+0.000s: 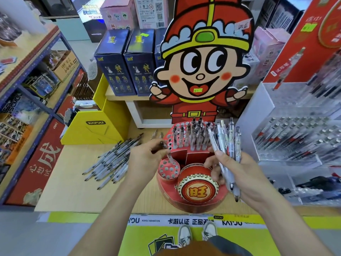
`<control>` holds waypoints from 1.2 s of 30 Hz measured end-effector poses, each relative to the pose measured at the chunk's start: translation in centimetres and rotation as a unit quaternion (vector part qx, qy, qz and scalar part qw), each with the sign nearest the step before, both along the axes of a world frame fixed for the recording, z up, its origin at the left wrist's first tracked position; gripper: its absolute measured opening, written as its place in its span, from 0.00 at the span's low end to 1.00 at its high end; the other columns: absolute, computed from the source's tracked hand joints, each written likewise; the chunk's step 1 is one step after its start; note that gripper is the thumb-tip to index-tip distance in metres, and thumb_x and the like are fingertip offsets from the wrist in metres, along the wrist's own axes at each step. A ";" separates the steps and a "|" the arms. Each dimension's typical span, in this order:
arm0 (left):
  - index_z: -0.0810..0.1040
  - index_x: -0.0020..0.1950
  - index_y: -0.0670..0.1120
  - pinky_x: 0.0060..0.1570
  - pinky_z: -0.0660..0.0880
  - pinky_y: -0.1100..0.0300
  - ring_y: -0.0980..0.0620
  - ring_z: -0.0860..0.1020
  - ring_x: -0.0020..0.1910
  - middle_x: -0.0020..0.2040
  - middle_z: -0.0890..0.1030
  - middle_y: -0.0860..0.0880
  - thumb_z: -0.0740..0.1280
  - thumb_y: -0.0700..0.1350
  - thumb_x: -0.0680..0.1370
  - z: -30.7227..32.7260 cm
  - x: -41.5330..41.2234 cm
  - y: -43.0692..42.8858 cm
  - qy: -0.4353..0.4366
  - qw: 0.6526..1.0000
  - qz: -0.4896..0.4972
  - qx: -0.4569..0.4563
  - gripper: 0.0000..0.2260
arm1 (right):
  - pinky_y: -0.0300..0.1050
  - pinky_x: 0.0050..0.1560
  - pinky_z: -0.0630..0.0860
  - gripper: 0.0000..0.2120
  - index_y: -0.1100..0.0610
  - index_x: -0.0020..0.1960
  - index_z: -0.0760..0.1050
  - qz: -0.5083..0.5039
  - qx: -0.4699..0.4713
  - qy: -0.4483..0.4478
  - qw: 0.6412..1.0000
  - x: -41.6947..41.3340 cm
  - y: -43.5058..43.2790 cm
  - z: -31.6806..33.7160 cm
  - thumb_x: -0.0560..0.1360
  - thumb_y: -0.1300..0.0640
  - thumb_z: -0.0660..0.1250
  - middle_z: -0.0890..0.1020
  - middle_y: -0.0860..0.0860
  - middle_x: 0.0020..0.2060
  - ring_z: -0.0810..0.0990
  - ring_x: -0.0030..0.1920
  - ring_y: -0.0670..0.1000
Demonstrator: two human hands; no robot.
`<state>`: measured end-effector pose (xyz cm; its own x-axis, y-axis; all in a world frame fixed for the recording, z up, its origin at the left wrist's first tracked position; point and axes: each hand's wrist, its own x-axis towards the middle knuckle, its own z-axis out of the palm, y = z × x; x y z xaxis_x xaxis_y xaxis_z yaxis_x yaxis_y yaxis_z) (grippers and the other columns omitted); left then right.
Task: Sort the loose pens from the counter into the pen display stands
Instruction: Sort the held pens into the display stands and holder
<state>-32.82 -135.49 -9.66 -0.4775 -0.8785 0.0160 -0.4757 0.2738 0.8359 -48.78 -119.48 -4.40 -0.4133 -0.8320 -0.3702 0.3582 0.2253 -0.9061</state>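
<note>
A red cardboard pen display stand (193, 198) with a cartoon figure stands on the wooden counter. Its raised back tier (190, 139) holds several pens in holes. My left hand (145, 157) grips a single pen (168, 154), its tip down in a hole of the small round front-left holder (168, 169). My right hand (239, 176) clutches a bunch of several pens (227, 145), fanned upward, beside the stand's right side. A pile of loose pens (112, 161) lies on the counter to the left of the stand.
A yellow cardboard display (94, 126) stands behind the pile. A clear acrylic pen rack (299, 130) fills the right side. Blue boxes (127, 63) sit behind on a low table. Metal shelving (33, 85) runs along the left. The counter's front edge (129, 211) is near my body.
</note>
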 end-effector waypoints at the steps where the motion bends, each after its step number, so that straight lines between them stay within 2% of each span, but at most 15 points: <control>1: 0.84 0.50 0.50 0.43 0.77 0.69 0.64 0.81 0.44 0.43 0.84 0.58 0.74 0.42 0.72 0.0 -0.1 0.0 -0.009 0.999 -0.016 -0.026 0.08 | 0.38 0.26 0.69 0.14 0.60 0.59 0.74 -0.001 -0.004 -0.004 1.000 0.0 0.0 0.0 0.76 0.54 0.63 0.83 0.57 0.37 0.77 0.29 0.51; 5: 0.84 0.53 0.48 0.47 0.78 0.61 0.57 0.81 0.45 0.46 0.85 0.54 0.75 0.44 0.71 0.4 -0.8 -0.1 -0.043 0.992 -0.070 -0.101 0.11 | 0.40 0.28 0.70 0.14 0.62 0.55 0.75 0.001 0.010 0.007 1.000 -0.2 0.3 -0.2 0.74 0.54 0.65 0.82 0.57 0.37 0.77 0.31 0.51; 9: 0.84 0.52 0.47 0.45 0.78 0.62 0.58 0.81 0.42 0.44 0.85 0.53 0.76 0.45 0.70 0.1 -1.3 0.2 -0.041 0.987 -0.096 -0.122 0.11 | 0.41 0.30 0.73 0.17 0.64 0.52 0.76 0.000 0.026 0.015 1.000 -0.4 0.5 -0.4 0.71 0.52 0.68 0.76 0.56 0.30 0.75 0.32 0.51; 13: 0.84 0.53 0.47 0.42 0.76 0.66 0.59 0.79 0.41 0.45 0.84 0.53 0.75 0.46 0.72 -0.4 -1.3 -0.4 -0.072 0.985 -0.107 -0.118 0.11 | 0.41 0.32 0.76 0.14 0.65 0.48 0.77 -0.017 0.018 0.000 1.000 -0.5 0.6 -0.4 0.69 0.55 0.69 0.77 0.57 0.31 0.77 0.32 0.51; 17: 0.84 0.49 0.45 0.39 0.72 0.68 0.59 0.75 0.39 0.43 0.84 0.51 0.75 0.46 0.71 -1.0 -1.1 -0.1 -0.109 0.976 -0.119 -0.145 0.09 | 0.43 0.33 0.79 0.13 0.66 0.43 0.78 -0.037 0.014 -0.013 0.999 -0.4 0.6 -0.4 0.68 0.55 0.69 0.81 0.58 0.34 0.80 0.33 0.52; 19: 0.84 0.50 0.46 0.38 0.66 0.75 0.59 0.74 0.40 0.44 0.84 0.51 0.75 0.46 0.71 -1.0 -1.1 0.2 -0.116 0.980 -0.103 -0.126 0.10 | 0.43 0.33 0.80 0.12 0.65 0.41 0.79 -0.037 0.017 -0.013 0.999 -0.4 0.6 -0.3 0.69 0.55 0.68 0.82 0.58 0.34 0.81 0.33 0.53; 21: 0.83 0.53 0.46 0.37 0.63 0.76 0.58 0.75 0.41 0.46 0.84 0.50 0.74 0.47 0.72 -0.8 -1.4 0.3 -0.133 0.978 -0.098 -0.125 0.11 | 0.43 0.34 0.80 0.13 0.66 0.41 0.79 -0.041 0.023 -0.012 0.999 -0.3 0.6 -0.3 0.69 0.54 0.68 0.83 0.59 0.35 0.82 0.34 0.53; 25: 0.81 0.57 0.46 0.43 0.69 0.66 0.51 0.79 0.49 0.50 0.83 0.49 0.73 0.48 0.73 -0.4 -1.9 0.2 -0.162 0.976 -0.099 -0.104 0.14 | 0.43 0.33 0.80 0.11 0.64 0.44 0.79 -0.056 0.019 -0.047 0.997 0.1 0.4 -0.4 0.68 0.56 0.68 0.84 0.60 0.36 0.82 0.34 0.53; 29: 0.81 0.58 0.47 0.47 0.74 0.64 0.56 0.78 0.47 0.50 0.83 0.51 0.74 0.47 0.72 -0.5 -1.4 0.2 -0.164 0.980 -0.092 -0.071 0.15 | 0.43 0.33 0.80 0.09 0.62 0.45 0.77 -0.061 0.009 -0.071 0.996 0.5 0.1 -0.4 0.66 0.59 0.70 0.83 0.59 0.36 0.82 0.34 0.52; 31: 0.80 0.61 0.49 0.50 0.77 0.62 0.58 0.77 0.46 0.48 0.83 0.53 0.74 0.44 0.73 0.1 -1.0 0.4 -0.153 0.984 -0.071 -0.053 0.17 | 0.43 0.34 0.80 0.09 0.62 0.44 0.77 -0.062 0.007 -0.067 0.996 0.6 0.0 -0.4 0.66 0.59 0.70 0.83 0.59 0.36 0.82 0.34 0.52; 33: 0.81 0.59 0.50 0.47 0.76 0.64 0.60 0.78 0.44 0.45 0.81 0.58 0.72 0.44 0.75 1.7 -0.8 1.0 -0.103 0.992 -0.026 -0.067 0.12 | 0.43 0.34 0.81 0.09 0.62 0.44 0.77 -0.063 0.007 -0.051 0.997 0.6 -0.1 -0.5 0.66 0.59 0.70 0.84 0.59 0.36 0.82 0.34 0.53; 34: 0.82 0.56 0.50 0.46 0.76 0.65 0.61 0.78 0.43 0.44 0.82 0.59 0.70 0.44 0.76 2.7 -0.8 1.6 -0.055 0.997 -0.014 -0.061 0.09 | 0.43 0.34 0.81 0.10 0.62 0.44 0.77 -0.063 0.007 -0.040 0.997 0.6 -0.1 -0.5 0.65 0.59 0.70 0.84 0.59 0.36 0.82 0.34 0.53; 36: 0.83 0.53 0.50 0.41 0.78 0.62 0.57 0.81 0.40 0.42 0.84 0.55 0.69 0.46 0.76 4.9 -1.3 3.0 0.073 0.996 -0.031 0.049 0.07 | 0.43 0.34 0.80 0.12 0.63 0.45 0.77 -0.062 0.007 -0.023 0.998 0.8 -0.2 -0.5 0.65 0.58 0.71 0.84 0.59 0.36 0.82 0.34 0.53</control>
